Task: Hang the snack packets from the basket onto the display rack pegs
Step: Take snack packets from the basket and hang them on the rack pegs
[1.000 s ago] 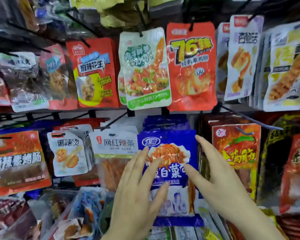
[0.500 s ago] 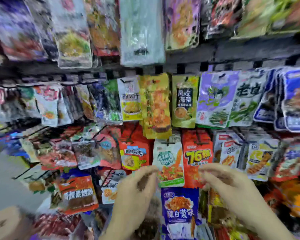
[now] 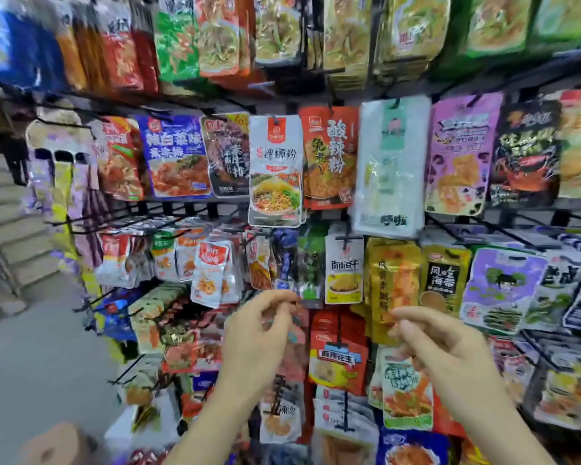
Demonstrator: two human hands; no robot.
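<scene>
The display rack (image 3: 188,208) fills the view, with rows of snack packets hanging on black pegs. Both my hands are raised in front of its lower rows and hold nothing. My left hand (image 3: 260,333) has its fingers loosely curled, the tips close to a small green packet (image 3: 311,290). My right hand (image 3: 445,345) hovers with relaxed fingers in front of a yellow packet (image 3: 394,283) and above a green-and-white packet (image 3: 405,394). A blue packet (image 3: 411,449) hangs at the bottom edge. The basket is out of view. The picture is blurred by motion.
Bare black pegs (image 3: 128,374) stick out at the rack's lower left. A grey floor (image 3: 37,357) and steps (image 3: 10,229) lie to the left. A brown rounded object (image 3: 52,446) sits at the bottom left corner.
The view has swung upward to higher rows. Both hands have left the blue packet they were touching and now hover higher, with fingers more curled.
</scene>
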